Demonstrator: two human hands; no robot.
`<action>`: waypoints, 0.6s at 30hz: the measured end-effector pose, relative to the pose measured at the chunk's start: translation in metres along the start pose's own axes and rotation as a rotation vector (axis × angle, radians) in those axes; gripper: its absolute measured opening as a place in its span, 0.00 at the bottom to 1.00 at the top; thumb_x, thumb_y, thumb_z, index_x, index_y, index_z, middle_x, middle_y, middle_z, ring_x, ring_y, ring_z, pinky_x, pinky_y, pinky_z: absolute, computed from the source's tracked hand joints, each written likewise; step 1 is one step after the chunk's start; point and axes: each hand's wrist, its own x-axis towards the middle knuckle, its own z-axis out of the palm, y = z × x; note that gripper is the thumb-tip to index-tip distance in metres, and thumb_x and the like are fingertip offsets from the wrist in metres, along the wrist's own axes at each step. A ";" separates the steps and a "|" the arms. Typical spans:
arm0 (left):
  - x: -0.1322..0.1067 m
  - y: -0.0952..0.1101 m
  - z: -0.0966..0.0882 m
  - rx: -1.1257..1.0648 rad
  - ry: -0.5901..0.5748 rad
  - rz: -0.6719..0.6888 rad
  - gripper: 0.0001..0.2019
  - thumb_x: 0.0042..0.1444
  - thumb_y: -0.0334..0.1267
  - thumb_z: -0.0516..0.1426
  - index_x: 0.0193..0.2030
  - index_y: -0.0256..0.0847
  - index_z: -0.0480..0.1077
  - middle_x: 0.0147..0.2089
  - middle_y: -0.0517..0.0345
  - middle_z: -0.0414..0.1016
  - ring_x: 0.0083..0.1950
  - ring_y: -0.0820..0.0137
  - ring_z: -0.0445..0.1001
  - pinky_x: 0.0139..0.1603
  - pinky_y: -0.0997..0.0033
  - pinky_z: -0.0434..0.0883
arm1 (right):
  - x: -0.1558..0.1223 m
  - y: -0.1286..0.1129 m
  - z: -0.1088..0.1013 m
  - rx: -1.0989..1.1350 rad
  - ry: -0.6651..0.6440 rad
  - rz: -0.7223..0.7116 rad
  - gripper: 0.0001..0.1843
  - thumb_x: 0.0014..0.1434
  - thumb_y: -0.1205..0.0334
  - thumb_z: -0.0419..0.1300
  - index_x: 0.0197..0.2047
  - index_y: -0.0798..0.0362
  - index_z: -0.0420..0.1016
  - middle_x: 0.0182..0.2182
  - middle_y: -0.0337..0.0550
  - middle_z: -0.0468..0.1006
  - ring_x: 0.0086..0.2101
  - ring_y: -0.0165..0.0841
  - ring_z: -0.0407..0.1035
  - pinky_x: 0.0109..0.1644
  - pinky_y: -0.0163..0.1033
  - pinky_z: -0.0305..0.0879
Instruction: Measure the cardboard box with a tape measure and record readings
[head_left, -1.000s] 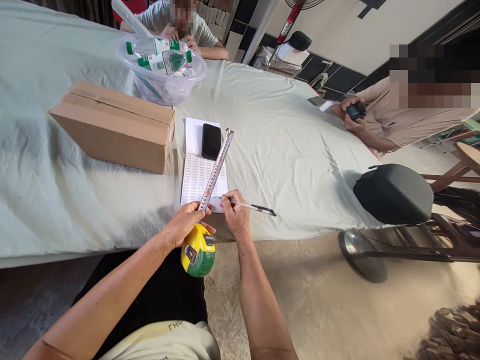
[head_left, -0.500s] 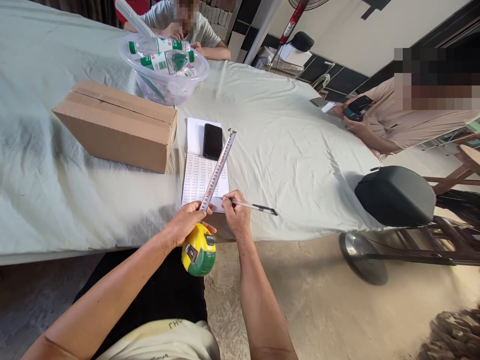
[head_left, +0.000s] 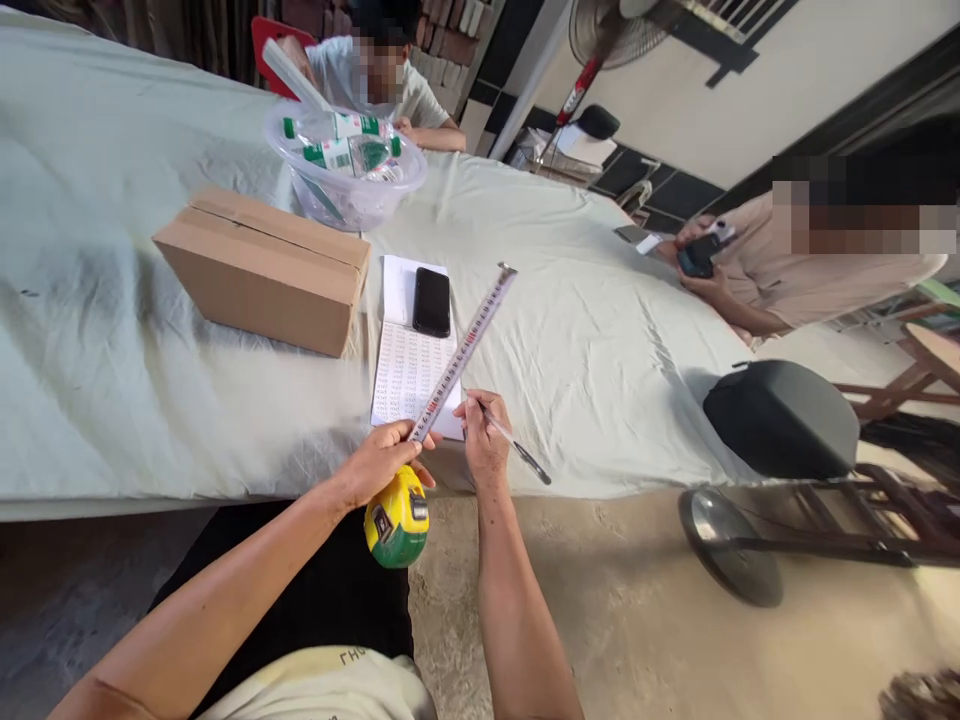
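My left hand (head_left: 377,462) is closed on a yellow and green tape measure (head_left: 397,518) at the table's near edge. Its blade (head_left: 466,347) runs out diagonally up and to the right over a written notebook (head_left: 411,365). My right hand (head_left: 484,435) pinches a pen (head_left: 517,450) beside the blade, its tip near the notebook's right edge. A black phone (head_left: 431,301) lies on the notebook's upper page.
A cardboard box (head_left: 264,268) sits left of the notebook. Behind it a clear plastic bowl (head_left: 346,170) holds water bottles. A pale cloth (head_left: 600,330) covers the table. One person sits at the far end, another at the right with a phone. A dark fan base (head_left: 780,418) stands at the right.
The blade has extended farther and swung right, its tip now past the phone. My right hand turned, tilting the pen downward. The view shifted slightly up and right.
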 end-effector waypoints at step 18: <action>-0.114 0.004 -0.064 -0.137 0.166 0.055 0.05 0.59 0.35 0.51 0.35 0.37 0.65 0.33 0.55 0.75 0.25 0.73 0.74 0.27 0.74 0.66 | 0.086 -0.014 0.008 -0.805 -0.221 0.058 0.32 0.55 0.65 0.51 0.65 0.52 0.60 0.53 0.62 0.68 0.49 0.54 0.69 0.47 0.56 0.66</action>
